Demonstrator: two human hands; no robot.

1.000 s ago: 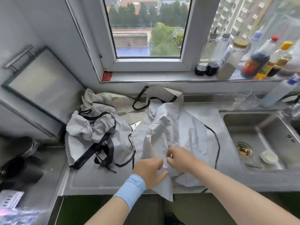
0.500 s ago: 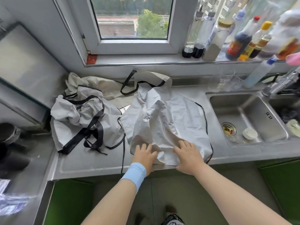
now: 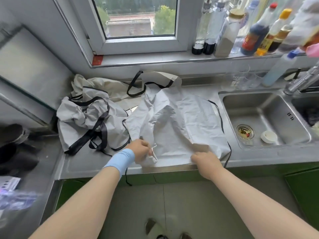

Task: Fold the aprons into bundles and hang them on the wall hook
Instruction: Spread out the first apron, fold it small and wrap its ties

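Note:
A pale grey apron [image 3: 177,121] with thin black edging lies spread on the steel counter [image 3: 86,161], its black neck strap up by the back wall. My left hand [image 3: 141,150], with a blue wristband, pinches the apron's near left edge. My right hand [image 3: 205,159] grips the near hem at the counter's front edge. A second grey apron [image 3: 89,121] with black ties lies crumpled to the left. Behind it sits a cream apron [image 3: 107,87]. No wall hook is in view.
A steel sink [image 3: 265,118] with a small white cup lies to the right, a tap [image 3: 300,81] above it. Bottles [image 3: 255,31] line the windowsill. Drinking glasses [image 3: 241,78] stand behind the sink. Dark pots [image 3: 15,149] sit at the far left. Green cabinet fronts run below the counter.
Both hands went from pressing flat on the apron to gripping its near edge, and they moved further apart. The camera view shifted lower.

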